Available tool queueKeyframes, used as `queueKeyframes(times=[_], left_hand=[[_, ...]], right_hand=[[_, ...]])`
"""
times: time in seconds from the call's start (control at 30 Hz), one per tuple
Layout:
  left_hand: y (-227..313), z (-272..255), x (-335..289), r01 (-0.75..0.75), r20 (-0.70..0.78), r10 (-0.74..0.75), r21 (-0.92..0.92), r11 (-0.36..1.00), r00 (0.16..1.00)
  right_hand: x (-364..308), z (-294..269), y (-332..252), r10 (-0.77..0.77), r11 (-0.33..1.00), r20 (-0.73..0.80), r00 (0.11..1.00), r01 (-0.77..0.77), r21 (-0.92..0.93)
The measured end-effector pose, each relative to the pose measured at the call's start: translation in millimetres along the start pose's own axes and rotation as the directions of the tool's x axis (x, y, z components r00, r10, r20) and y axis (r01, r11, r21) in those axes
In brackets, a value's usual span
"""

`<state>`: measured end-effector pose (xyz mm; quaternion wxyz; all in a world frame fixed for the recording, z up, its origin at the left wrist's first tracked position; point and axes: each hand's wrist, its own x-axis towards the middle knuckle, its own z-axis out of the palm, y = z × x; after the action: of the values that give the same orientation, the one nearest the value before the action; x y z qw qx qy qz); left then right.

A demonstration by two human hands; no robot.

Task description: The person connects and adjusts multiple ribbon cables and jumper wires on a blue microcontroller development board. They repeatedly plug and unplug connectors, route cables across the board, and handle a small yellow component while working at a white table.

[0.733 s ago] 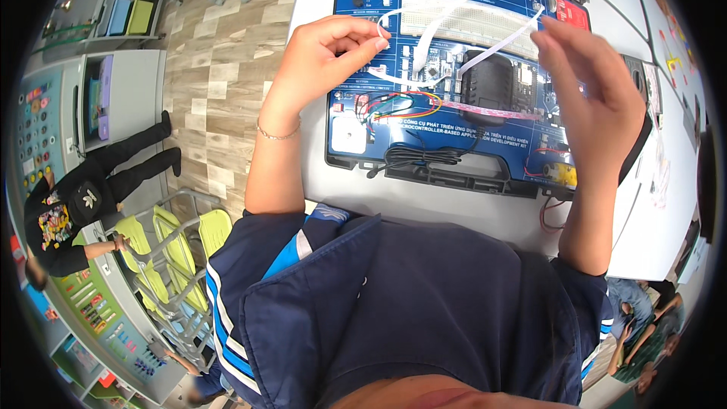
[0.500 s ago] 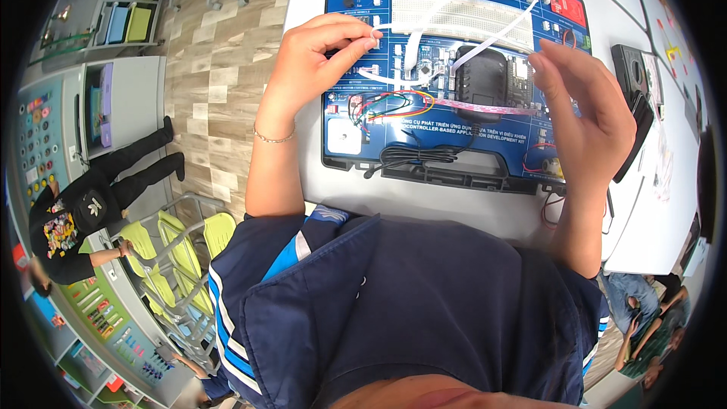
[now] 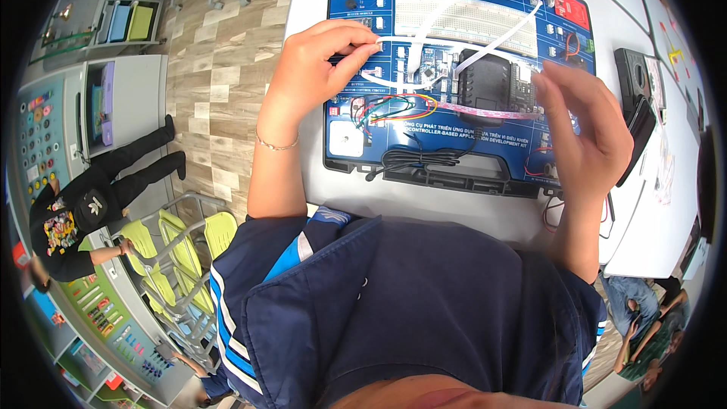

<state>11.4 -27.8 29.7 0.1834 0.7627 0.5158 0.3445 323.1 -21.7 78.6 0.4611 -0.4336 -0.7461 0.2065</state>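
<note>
The left hand (image 3: 318, 68) pinches a flat white ribbon cable (image 3: 454, 0) at the blue electronics trainer board's (image 3: 454, 83) nine o'clock edge, best fed untwisted, while the right hand (image 3: 587, 136) hovers released at three o'clock.

The person's bare left hand (image 3: 318, 68) is raised at the end of a forearm that climbs almost straight up from the lower middle of the view, a thin bracelet lying across the wrist. Its fingers curl inward with thumb and forefinger tips pressed together in a fine pinch; whether anything sits between them is hard to say from here. The bare right hand (image 3: 587, 140) stands edge-on, palm turned toward the left hand, fingers loosely spread and slightly bent, closed on nothing. Its forearm rises from the lower right, bare below a dark blue sleeve.
</note>
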Motion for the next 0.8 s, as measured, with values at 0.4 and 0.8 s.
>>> queueKeyframes(times=[0.4, 0.8], left_hand=[[11.0, 4.6, 3.1, -0.063, -0.032, 0.068, 0.145, 0.988, 0.997], [16.0, 7.0, 3.3, 0.018, -0.037, -0.013, 0.137, 0.990, 0.999]], right_hand=[[-8.3, -3.3, -2.1, -0.096, 0.993, -0.009, 0.995, 0.095, -0.076], [-11.6, -1.9, 1.3, -0.191, 0.977, -0.004, 0.982, 0.189, -0.101]])
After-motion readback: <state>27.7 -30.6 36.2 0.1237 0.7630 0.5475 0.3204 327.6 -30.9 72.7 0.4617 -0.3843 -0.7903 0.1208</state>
